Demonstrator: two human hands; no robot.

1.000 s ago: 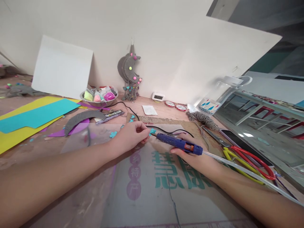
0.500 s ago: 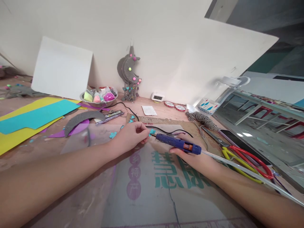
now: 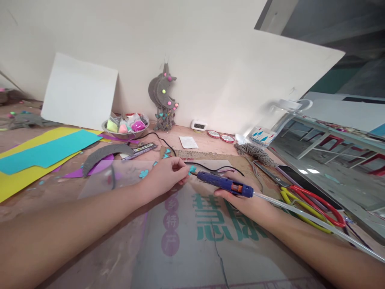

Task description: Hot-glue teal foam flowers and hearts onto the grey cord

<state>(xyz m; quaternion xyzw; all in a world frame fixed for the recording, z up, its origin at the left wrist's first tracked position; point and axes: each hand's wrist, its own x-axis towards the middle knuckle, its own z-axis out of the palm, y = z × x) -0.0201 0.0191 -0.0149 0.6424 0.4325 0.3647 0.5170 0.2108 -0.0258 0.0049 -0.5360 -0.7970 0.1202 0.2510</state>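
Observation:
My left hand [image 3: 165,174] pinches a small turquoise flower cutout [image 3: 192,169] between thumb and fingertips. Wrapped round a blue hot glue gun [image 3: 224,184] is my right hand [image 3: 237,188]. The gun's nozzle points left and is at the flower; whether it touches cannot be told. A long clear glue stick [image 3: 300,210] sticks out of the gun's back end. Another turquoise flower [image 3: 144,174] lies on the plastic sheet left of my left hand. Beneath both hands spreads a translucent plastic sheet with printed characters [image 3: 171,220].
Red-and-yellow-handled scissors [image 3: 313,206], a phone [image 3: 306,184] and grey yarn [image 3: 254,152] lie on the right. A clear jug [image 3: 267,124] stands behind them. Left are coloured sheets [image 3: 54,150], a grey crescent [image 3: 105,154], a utility knife [image 3: 140,150] and a bowl [image 3: 126,134]. A moon ornament [image 3: 164,96] stands at the wall.
The view has shifted slightly. Both hands keep nearly the same place, with the glue gun's nozzle still at the flower.

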